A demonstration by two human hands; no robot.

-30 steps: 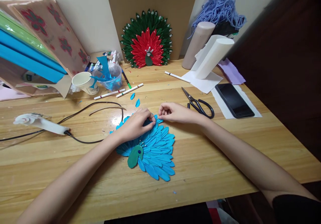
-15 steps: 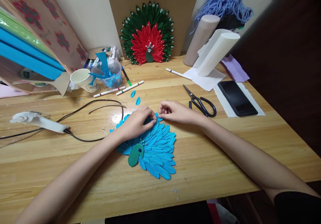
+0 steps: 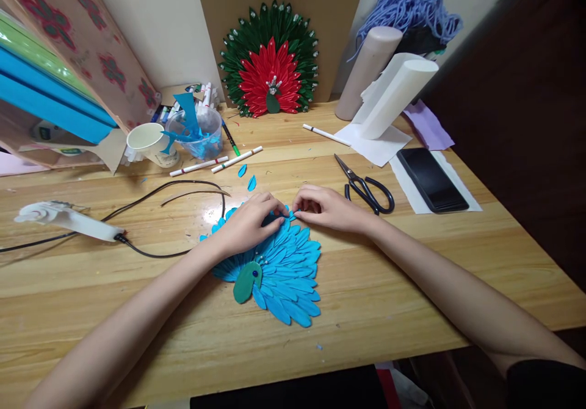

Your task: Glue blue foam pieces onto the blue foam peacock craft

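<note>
A blue paper peacock [image 3: 284, 275] made of layered feather petals, with a green body, lies flat on the wooden table [image 3: 412, 275]. My left hand [image 3: 249, 223] rests palm down on its upper left part, fingertips pressing the top edge. My right hand [image 3: 323, 206] pinches a small blue petal at that same top edge, fingertips almost touching the left ones. Two loose blue petals [image 3: 247, 177] lie just beyond the hands.
Black scissors [image 3: 366, 188] and a dark phone [image 3: 431, 179] lie to the right. A white glue gun [image 3: 64, 220] with a black cord sits at the left. Markers [image 3: 215, 163], a paper cup [image 3: 146, 143], a plastic tub, paper rolls and a red-green peacock [image 3: 270, 70] stand behind.
My right hand has slid a little left toward the left hand at the peacock's top edge. The view has shifted slightly; the peacock has stayed in place.
</note>
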